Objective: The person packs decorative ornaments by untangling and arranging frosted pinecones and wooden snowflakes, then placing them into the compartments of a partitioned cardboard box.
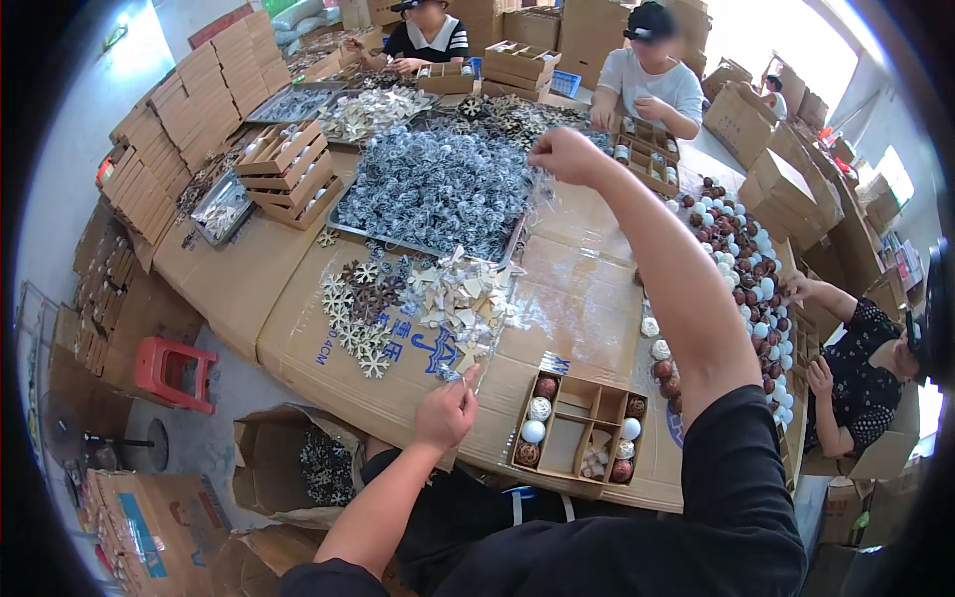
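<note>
My left hand [446,413] is closed in a pinch near the table's front edge. At its fingertips is a small blue-grey piece that looks like a frosted pine cone [450,375]. My right arm stretches far across the table, and my right hand [567,156] is closed at the right edge of a heap of frosted pine cones [438,189] in a metal tray [398,242]; what its fingers hold is hidden. Before me lies a divided wooden box [564,484] with brown and white balls in its outer columns and pale pieces in a middle compartment.
Pale wooden stars [463,298] and snowflake cutouts [353,318] lie left of the box. Many brown and white balls [741,249] spread along the right. Stacked slatted crates [288,179] stand at left. Co-workers sit around the table. A red stool [174,368] and open carton [269,463] are on the floor.
</note>
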`<state>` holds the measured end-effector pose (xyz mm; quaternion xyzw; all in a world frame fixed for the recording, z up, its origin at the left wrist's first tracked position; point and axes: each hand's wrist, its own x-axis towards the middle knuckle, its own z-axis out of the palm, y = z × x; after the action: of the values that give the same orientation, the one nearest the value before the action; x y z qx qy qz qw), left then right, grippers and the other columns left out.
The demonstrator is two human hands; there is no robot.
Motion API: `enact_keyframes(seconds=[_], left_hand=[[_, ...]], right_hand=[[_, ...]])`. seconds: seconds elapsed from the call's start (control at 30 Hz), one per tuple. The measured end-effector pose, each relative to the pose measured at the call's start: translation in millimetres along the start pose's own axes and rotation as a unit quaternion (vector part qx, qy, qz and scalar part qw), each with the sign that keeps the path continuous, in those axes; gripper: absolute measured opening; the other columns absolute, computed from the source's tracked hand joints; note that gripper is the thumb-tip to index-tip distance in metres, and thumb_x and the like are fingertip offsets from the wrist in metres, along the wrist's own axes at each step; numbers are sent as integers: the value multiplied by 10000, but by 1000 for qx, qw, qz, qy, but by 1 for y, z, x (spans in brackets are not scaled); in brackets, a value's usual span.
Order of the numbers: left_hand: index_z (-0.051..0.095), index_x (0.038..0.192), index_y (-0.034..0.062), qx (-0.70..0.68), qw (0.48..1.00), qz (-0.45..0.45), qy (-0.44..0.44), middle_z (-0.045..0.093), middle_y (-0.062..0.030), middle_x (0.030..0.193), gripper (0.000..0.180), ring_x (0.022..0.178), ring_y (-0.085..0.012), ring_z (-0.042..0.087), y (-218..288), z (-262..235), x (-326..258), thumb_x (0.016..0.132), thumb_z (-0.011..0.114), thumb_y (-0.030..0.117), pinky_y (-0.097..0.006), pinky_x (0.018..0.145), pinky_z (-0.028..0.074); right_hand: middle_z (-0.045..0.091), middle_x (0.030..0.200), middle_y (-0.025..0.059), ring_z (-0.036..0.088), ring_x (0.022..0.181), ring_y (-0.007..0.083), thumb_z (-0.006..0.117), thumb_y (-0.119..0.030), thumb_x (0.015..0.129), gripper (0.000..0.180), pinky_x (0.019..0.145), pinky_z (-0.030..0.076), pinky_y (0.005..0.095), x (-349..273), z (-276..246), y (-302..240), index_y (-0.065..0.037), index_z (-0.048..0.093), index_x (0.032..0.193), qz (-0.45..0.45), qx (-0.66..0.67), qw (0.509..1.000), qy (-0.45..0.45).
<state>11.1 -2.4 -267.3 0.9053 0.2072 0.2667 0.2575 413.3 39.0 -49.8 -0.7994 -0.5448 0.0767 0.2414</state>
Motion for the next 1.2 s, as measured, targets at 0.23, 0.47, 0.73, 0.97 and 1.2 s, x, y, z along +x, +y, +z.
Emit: enact_keyframes(seconds=[0.23, 0.47, 0.73, 0.97, 1.2], left_hand=[[636, 1290, 162, 4, 1000, -10, -2, 614, -108, 696, 437, 613, -294, 615, -1, -2, -3, 859, 595, 103, -417, 585, 499], [612, 1308, 124, 23, 999, -13, -26, 663, -120, 786, 425, 665, -299, 645, 6, -1, -3, 884, 590, 119, -428, 624, 511], [462, 1361, -31, -394, 909, -71, 118, 392, 83, 704, 506, 625, -1, 345, 126, -21, 41, 938, 680, 141, -176, 560, 282], [658, 1035, -11, -275, 950, -147, 19, 386, 49, 580, 303, 544, -41, 357, 168, -17, 51, 853, 772, 202, -263, 469, 272], [669, 945, 9, -482, 816, -256, -190, 476, 97, 640, 143, 535, -2, 379, 149, -13, 25, 949, 653, 151, -199, 477, 279]], right_hand=[[605, 643, 50, 577, 547, 127, 705, -376, 859, 409, 507, 472, 288, -32, -72, -44, 32, 696, 832, 6, 43, 999, -21], [594, 693, -7, 486, 562, 68, 684, -255, 904, 243, 497, 382, 225, -106, -72, -52, -28, 707, 823, 83, 247, 964, -51], [540, 692, -37, 395, 508, 34, 681, -239, 937, 211, 444, 270, 207, -206, -14, -60, -46, 644, 861, 150, 444, 881, -63], [562, 716, -23, 454, 527, 43, 646, -206, 968, 184, 458, 337, 207, -285, 48, -80, -35, 616, 906, 195, 663, 721, 43], [590, 763, 7, 513, 546, 78, 604, -191, 994, 150, 483, 403, 217, -345, 107, -68, -50, 585, 946, 216, 808, 517, 183]])
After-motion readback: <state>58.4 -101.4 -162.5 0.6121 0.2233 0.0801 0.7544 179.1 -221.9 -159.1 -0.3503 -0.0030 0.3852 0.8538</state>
